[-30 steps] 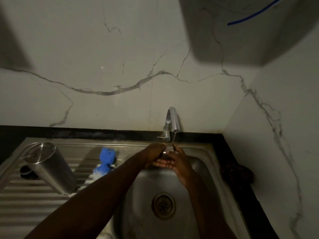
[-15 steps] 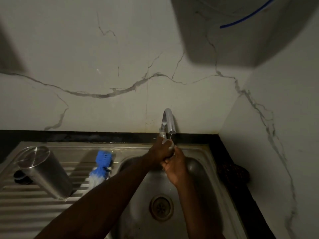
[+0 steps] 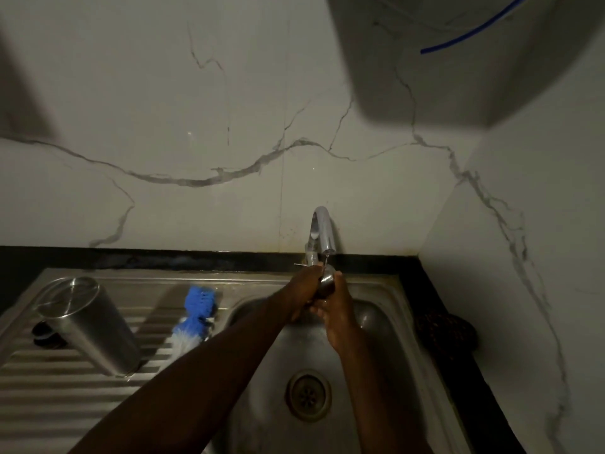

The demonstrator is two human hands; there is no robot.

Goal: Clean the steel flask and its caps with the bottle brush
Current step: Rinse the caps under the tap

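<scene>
Directly under tap [image 3: 322, 232], cap [image 3: 326, 280] between fingers [image 3: 337, 283]

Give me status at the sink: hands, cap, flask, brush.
Left hand and right hand both closed on steel cap under tap. Steel flask and blue bottle brush on drainboard, untouched. Nothing in the way.

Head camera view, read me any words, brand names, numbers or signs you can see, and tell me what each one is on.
No readable text in this view.
Steel flask on the drainboard: plain metal, no label or engraving visible.
Bottle brush: blue and white, no marking legible.
Tap: bare chrome, no brand visible.
Steel cap held in both hands under the tap: mostly covered, nothing readable.
Wall: only marble veining, no signs.
</scene>
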